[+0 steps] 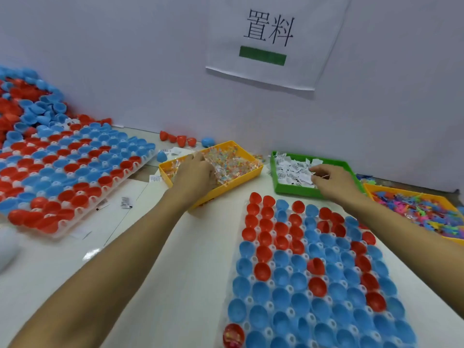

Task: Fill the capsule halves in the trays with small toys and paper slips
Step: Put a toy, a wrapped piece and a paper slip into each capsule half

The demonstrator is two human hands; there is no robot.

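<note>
Pick-up step: left hand (194,172) digs into wrapped toys (226,162) in the yellow bin (241,183), fingers curled round some; right hand (329,179) pinches paper slips (291,172) in the green bin (296,190). Next, likely carry both to the near tray (232,249), whose capsule halves (283,280) look mostly empty, and drop one of each per cup.

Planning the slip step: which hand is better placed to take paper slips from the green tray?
Right. The right hand is already over the green tray, fingers on the paper slips; the left hand is in the yellow tray.
</note>
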